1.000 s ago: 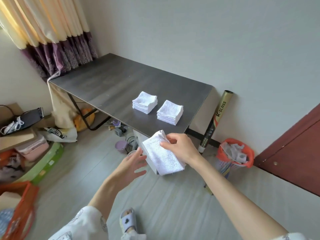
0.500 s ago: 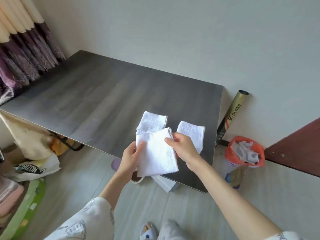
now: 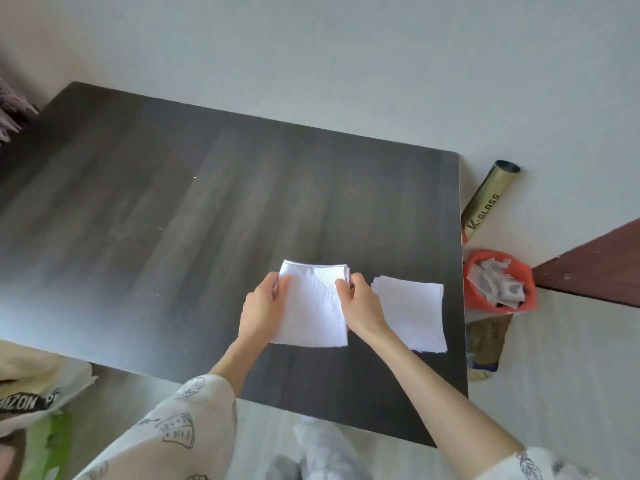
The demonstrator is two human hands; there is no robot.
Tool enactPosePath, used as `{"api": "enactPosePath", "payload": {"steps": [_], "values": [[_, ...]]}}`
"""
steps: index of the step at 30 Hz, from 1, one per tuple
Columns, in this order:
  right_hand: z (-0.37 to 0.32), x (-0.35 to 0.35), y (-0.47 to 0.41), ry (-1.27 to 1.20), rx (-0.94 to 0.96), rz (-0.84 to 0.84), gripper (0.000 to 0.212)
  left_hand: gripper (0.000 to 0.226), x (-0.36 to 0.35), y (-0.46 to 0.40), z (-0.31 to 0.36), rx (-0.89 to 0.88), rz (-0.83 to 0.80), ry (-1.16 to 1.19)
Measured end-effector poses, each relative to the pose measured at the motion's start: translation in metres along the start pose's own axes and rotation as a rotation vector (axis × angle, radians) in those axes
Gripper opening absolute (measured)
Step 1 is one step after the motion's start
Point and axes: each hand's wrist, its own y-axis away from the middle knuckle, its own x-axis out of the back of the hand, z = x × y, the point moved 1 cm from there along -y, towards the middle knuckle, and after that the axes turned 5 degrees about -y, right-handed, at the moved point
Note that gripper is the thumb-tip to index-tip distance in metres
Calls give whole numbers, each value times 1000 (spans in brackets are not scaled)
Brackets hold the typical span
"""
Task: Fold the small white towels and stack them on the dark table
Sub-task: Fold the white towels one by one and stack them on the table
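A folded white towel (image 3: 313, 306) lies over the left stack on the dark table (image 3: 173, 220); the stack beneath it is almost wholly hidden, only its far edge showing. My left hand (image 3: 263, 308) holds the towel's left edge, fingers curled over it. My right hand (image 3: 360, 306) pinches its right edge. A second stack of folded white towels (image 3: 412, 311) sits just right of my right hand, near the table's right edge.
An orange waste bin (image 3: 498, 285) with paper stands on the floor off the table's right edge, beside a gold tube (image 3: 488, 202) leaning on the wall. A dark red door (image 3: 595, 258) is at right. Bags lie on the floor at lower left.
I have stepped up to the table. The towel, held in the air before, has come down over the left stack with both hands at its sides.
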Motion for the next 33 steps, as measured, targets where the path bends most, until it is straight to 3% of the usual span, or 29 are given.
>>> {"api": "enactPosePath", "payload": {"steps": [10, 28, 31, 33], "values": [[16, -28, -35, 134, -101, 101, 22, 33, -14, -42, -11, -67, -125, -174], [22, -41, -42, 153, -113, 207, 26, 27, -16, -53, -18, -13, -153, -289], [16, -42, -35, 309, 85, 430, 24, 27, -12, -49, -16, -76, 10, -357], [12, -47, -29, 467, 348, 537, 27, 27, -12, -46, -14, -316, 180, -423]]}}
